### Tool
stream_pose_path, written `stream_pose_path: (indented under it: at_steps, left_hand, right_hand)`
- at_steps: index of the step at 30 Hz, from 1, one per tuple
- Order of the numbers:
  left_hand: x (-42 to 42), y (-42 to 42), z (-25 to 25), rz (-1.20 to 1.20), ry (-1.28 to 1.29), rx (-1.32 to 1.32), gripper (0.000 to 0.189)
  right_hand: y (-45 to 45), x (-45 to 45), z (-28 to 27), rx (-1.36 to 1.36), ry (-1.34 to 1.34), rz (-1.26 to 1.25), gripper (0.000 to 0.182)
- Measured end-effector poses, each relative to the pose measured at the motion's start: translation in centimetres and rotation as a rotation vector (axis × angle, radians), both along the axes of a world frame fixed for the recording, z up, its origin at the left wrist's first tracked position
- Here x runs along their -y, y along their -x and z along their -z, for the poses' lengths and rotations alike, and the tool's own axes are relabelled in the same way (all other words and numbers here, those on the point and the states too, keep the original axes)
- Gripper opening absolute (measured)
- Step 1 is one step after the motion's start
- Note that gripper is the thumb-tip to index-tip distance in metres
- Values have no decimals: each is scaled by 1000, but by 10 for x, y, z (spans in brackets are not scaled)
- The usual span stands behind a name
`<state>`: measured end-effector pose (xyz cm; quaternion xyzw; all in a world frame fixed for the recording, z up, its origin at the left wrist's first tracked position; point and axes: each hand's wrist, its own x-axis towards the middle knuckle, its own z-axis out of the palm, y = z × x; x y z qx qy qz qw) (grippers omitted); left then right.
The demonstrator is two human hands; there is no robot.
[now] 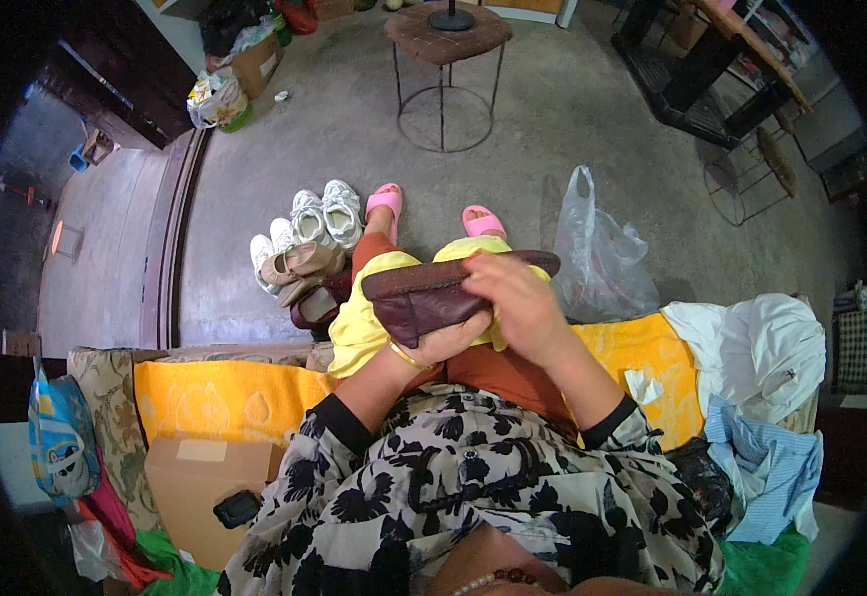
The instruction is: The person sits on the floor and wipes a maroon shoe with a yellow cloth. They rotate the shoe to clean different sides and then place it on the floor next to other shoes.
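A dark maroon leather shoe (433, 313) is held over my lap, tipped on its side with the brown sole edge facing away from me. My left hand (452, 334), with a gold bangle at the wrist, grips the shoe from below near its opening. Against the sole lies my right hand (515, 302), its fingers bent over the edge and blurred; whether it holds anything is hidden. Under the shoe a yellow cloth (359, 328) drapes across my knees. Another maroon shoe (318, 304) rests on the floor to the left.
Beige flats (303, 262) and white sneakers (327, 212) stand left of my pink slippers (385, 200). A clear plastic bag (601, 261) sits on the floor at right. Beside me on the sofa are a cardboard box (202, 477), a crumpled tissue (643, 387) and white cloth (754, 357). A stool (444, 45) stands ahead.
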<state>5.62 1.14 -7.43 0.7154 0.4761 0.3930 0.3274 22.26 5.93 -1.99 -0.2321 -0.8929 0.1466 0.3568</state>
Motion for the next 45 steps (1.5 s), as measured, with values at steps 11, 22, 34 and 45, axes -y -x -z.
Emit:
stream_pose_path:
  at_steps: [11, 22, 34, 45]
  left_hand:
    - [-11, -8, -19, 74, -63, 34, 33]
    - [-9, -17, -9, 140, -17, -86, 17]
    - [-17, -6, -11, 283, 301, -277, 10]
    - [-15, 4, -15, 34, 391, 386, 20]
  right_hand:
    - [13, 1, -28, -120, 191, -144, 27]
    - [-28, -6, -24, 251, 210, 125, 22]
    - [-5, -10, -15, 41, 258, -40, 27]
    - [-16, -7, -9, 22, 232, 83, 28]
